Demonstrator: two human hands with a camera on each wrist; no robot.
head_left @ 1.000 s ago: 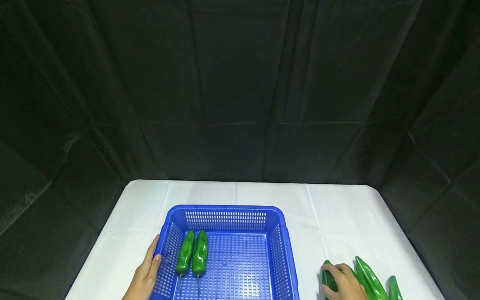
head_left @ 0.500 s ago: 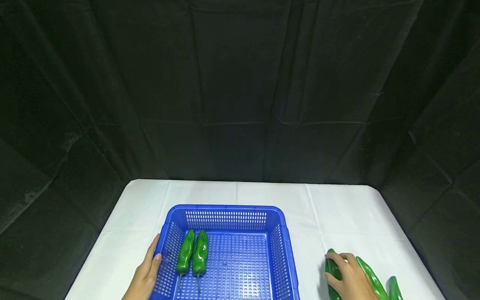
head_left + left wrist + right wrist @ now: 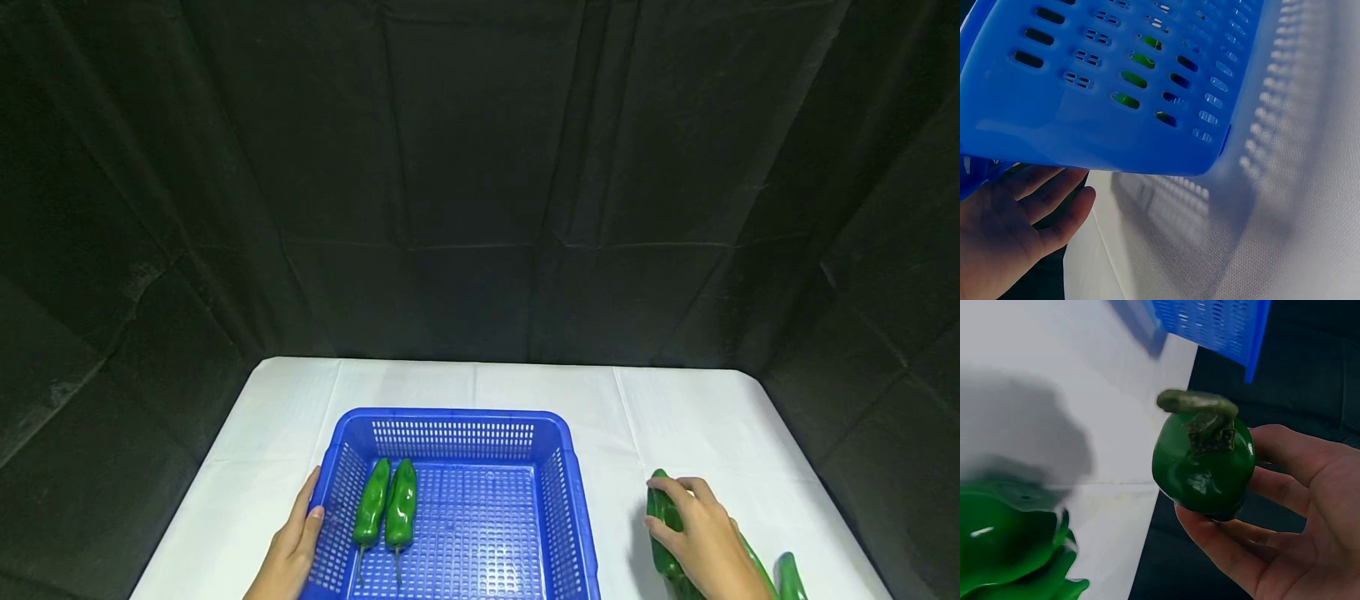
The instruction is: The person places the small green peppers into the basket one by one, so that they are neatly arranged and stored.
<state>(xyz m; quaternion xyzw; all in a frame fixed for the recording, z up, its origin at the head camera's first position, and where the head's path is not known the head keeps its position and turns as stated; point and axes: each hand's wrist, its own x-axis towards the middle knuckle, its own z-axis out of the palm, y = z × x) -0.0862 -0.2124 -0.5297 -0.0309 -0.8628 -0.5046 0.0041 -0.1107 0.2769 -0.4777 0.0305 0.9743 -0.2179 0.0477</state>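
My right hand pinches a long green pepper between thumb and fingers at the right of the table. The right wrist view shows this pepper stem end first, lifted off the white cloth. My left hand touches the left outer wall of a blue plastic basket, its fingers fairly straight along that side. Two green peppers, a left one and a right one, lie side by side in the left part of the basket, stems toward me. In the left wrist view, green shows through the basket's slots.
More green peppers lie on the cloth at right, one in plain sight and others partly behind my right hand. A white cloth covers the table. Black drapes stand behind and at both sides.
My right hand has moved up and away from the other peppers, carrying the pepper with it. The left hand, the basket and the two peppers inside stay in place.
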